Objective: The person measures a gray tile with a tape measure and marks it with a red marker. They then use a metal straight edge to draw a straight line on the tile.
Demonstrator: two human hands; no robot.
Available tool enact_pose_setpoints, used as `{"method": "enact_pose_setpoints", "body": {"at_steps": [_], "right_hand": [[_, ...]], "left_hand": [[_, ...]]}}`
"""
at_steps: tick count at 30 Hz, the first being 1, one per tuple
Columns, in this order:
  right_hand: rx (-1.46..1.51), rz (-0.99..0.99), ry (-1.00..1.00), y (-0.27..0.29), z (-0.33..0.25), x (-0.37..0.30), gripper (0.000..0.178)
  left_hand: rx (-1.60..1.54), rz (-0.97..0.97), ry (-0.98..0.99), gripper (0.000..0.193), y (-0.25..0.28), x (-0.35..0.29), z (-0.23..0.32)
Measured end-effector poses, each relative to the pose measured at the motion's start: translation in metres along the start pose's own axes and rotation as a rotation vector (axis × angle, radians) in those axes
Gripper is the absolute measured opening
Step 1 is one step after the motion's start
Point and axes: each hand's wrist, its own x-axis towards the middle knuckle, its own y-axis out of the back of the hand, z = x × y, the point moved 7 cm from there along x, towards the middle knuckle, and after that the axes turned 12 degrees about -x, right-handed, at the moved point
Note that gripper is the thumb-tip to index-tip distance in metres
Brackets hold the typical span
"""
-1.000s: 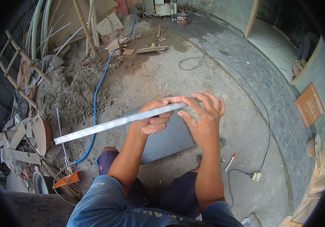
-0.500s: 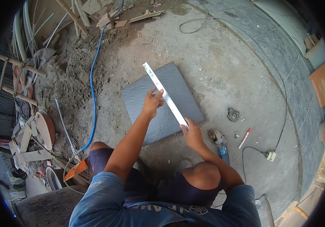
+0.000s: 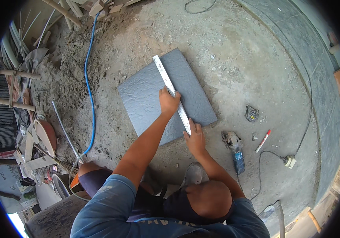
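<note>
Where it lies: rough grey square tile (image 3: 154,99) flat on gritty concrete, centre frame.
Straightedge: slim metal ruler (image 3: 170,89) across tile, running eleven to five o'clock.
Left hand (image 3: 168,101): palm pressing ruler's middle.
Right hand (image 3: 195,137): fingers flat, pinning ruler's near end.

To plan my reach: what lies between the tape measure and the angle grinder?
In the head view, only bare gritty ground lies between the tape measure and the angle grinder.

- The dusty grey concrete floor (image 3: 225,51) carries everything.
- On it lie a square grey stone tile (image 3: 146,95), a long blue hose (image 3: 88,79), a blue angle grinder (image 3: 235,148), a red marker pen (image 3: 263,141) and a small round tape measure (image 3: 251,114).
</note>
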Motion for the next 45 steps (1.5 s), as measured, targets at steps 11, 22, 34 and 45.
{"method": "enact_pose_setpoints", "body": {"at_steps": [11,22,34,45], "right_hand": [[0.097,0.070,-0.108,0.007,0.034,-0.036,0.058],[0.313,0.165,-0.145,0.006,0.042,-0.041,0.044],[0.309,0.257,-0.144,0.012,0.053,-0.044,0.037],[0.366,0.246,-0.154,0.010,0.051,-0.043,0.036]], "left_hand": [[0.133,0.048,0.110,0.047,-0.011,0.032,-0.006],[0.176,0.084,-0.025,0.062,-0.016,0.040,-0.026],[0.118,0.034,0.060,0.056,-0.019,0.034,-0.018],[0.142,0.082,-0.073,0.077,-0.017,0.033,-0.016]]}}
